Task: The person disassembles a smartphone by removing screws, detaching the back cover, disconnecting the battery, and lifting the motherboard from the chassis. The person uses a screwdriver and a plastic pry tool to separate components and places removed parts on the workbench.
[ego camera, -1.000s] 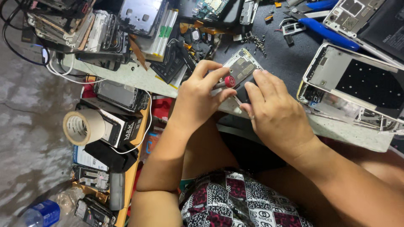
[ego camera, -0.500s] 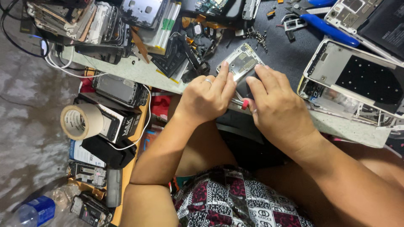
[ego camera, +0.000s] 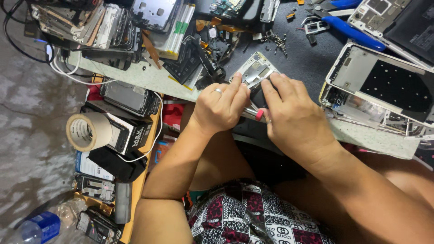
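- 2 hands are meeting over an opened phone frame point(ego camera: 254, 72) at the near edge of the worktable point(ego camera: 149, 79).
- Frame is lying just beyond the fingertips, long axis running diagonally away to the right.
- Left hand point(ego camera: 221, 106) is pressing curled fingers on its near end.
- Right hand point(ego camera: 294, 119), equally close, is pinching a red-tipped tool point(ego camera: 259, 114) beside it.

phone frame point(ego camera: 255, 72): silver, at twelve o'clock of the hands
tool tip point(ego camera: 259, 114): red, between the hands
pliers handles point(ego camera: 351, 28): blue, at one o'clock
tape roll point(ego camera: 88, 131): beige, at nine o'clock
bottle cap point(ego camera: 44, 224): blue, at seven o'clock
garment point(ego camera: 253, 217): maroon, black and white print, at six o'clock
mat point(ego camera: 303, 58): dark grey
bench edge point(ego camera: 144, 79): pale speckled green
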